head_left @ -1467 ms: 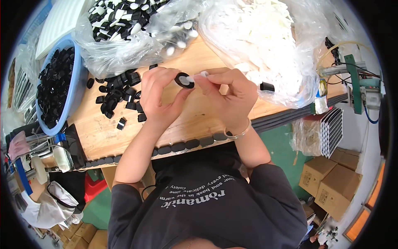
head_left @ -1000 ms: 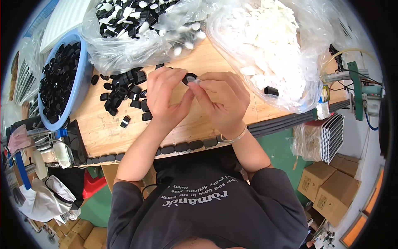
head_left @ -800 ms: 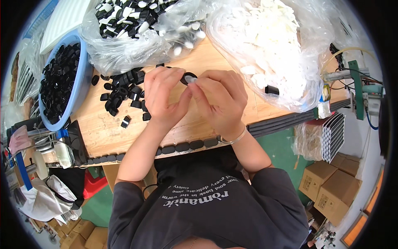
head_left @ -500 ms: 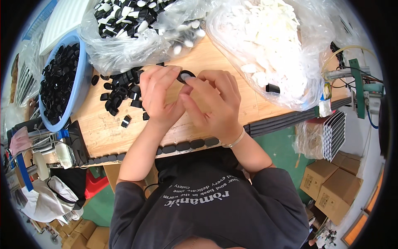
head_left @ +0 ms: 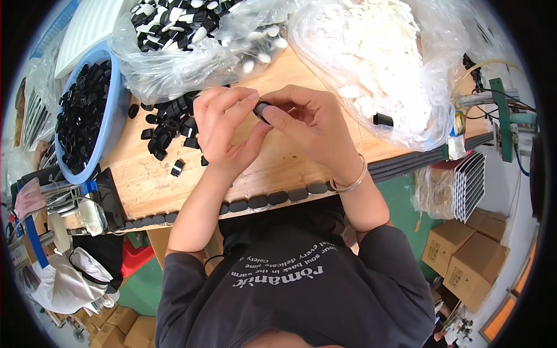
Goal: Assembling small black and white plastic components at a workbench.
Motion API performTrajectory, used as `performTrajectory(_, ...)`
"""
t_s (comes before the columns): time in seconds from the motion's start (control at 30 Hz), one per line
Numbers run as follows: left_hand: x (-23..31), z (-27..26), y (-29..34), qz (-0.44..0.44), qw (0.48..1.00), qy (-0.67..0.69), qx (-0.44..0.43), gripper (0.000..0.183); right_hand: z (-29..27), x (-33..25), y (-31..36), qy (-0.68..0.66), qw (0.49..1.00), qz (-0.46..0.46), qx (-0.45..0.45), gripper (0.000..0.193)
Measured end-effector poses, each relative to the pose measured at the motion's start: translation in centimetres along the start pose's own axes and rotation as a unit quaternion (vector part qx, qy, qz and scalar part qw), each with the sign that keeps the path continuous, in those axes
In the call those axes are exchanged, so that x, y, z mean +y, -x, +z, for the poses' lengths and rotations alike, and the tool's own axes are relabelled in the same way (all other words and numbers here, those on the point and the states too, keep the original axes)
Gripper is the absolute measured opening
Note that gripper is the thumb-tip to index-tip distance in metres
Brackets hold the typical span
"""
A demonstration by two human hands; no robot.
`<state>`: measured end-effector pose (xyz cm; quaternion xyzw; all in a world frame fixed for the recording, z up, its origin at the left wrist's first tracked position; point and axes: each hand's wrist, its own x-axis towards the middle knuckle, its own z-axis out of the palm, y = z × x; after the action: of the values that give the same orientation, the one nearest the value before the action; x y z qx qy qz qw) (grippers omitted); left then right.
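A small black ring-shaped part is pinched between my two hands above the wooden table. My left hand grips its left side with the fingertips. My right hand, with a bangle at the wrist, presses thumb and fingers on its right side. The ring's inside is mostly hidden by the fingers. Loose black rings lie on the table just left of my left hand. A clear bag of white flat pieces lies to the right, with one black part on it.
A blue basin full of black rings stands at the left. Behind my hands lies a clear bag of mixed black-and-white parts. Black padding runs along the table's near edge. Cardboard boxes stand on the floor at right.
My right hand has turned and closed further round the black ring, its wrist shifting right. The ring has tilted and moved slightly right; my left hand keeps its hold.
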<state>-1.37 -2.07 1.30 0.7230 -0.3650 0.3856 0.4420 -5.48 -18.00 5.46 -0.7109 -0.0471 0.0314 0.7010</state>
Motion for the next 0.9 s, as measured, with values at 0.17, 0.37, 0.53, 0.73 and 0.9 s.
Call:
performTrajectory(0.17, -0.2, -0.1, 0.1, -0.008, 1.000, 0.008, -0.011, 0.045, 0.1, -0.6, -0.3, -0.020, 1.000, 0.014, -0.013, 0.019)
performTrajectory(0.37, -0.1, -0.1, -0.2, 0.024, 1.000, -0.012, 0.009, 0.043, 1.0, 0.7, -0.8, -0.106, 0.994, -0.011, 0.025, 0.013)
performTrajectory(0.53, -0.1, 0.1, 0.1, 0.036, 0.999, -0.024, 0.015, 0.046, 0.5, 0.6, -1.0, -0.069, 0.997, 0.026, -0.008, 0.010)
performTrajectory(0.73, -0.4, 0.9, 0.5, -0.026, 1.000, 0.007, 0.005, 0.045, -0.2, 0.3, -1.1, -0.085, 0.994, 0.073, 0.005, 0.013)
performTrajectory(0.9, -1.1, 0.3, 0.3, -0.078, 0.997, -0.004, 0.020, 0.046, -6.0, 1.5, 1.7, 0.086, 0.990, 0.015, 0.115, 0.016)
